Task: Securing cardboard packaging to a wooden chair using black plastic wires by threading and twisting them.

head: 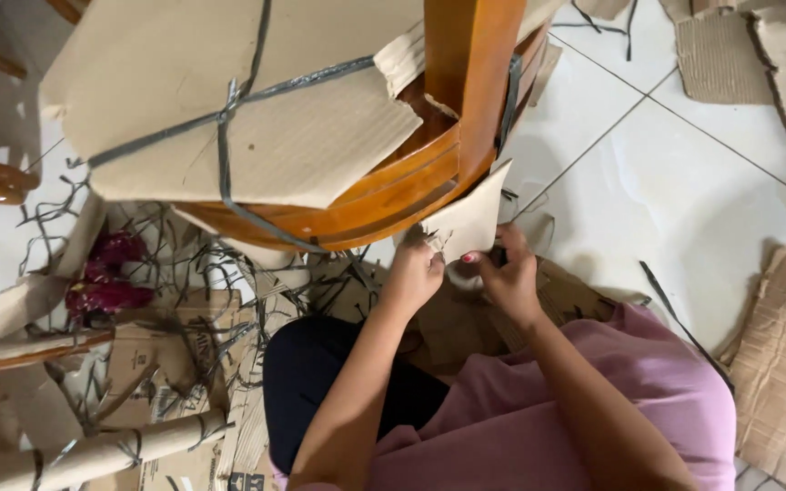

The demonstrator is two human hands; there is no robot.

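Torn beige cardboard flap [470, 221] hangs under rim of round orange-brown wooden seat [393, 186]. My left hand [414, 273] pinches its lower edge; right hand [507, 273] closed on its right side. Grey plastic strapping [225, 136] crosses cardboard wrap above. White tiled floor [675, 182] beyond.

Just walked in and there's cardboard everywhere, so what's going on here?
A person sitting on the tiled floor is working at a round wooden furniture piece wrapped in cardboard and bound with grey strapping. The left hand and right hand both grip a loose cardboard flap at its lower edge. Part of the wood is already bare. Torn cardboard pieces, cut straps and wrapped legs lie around.
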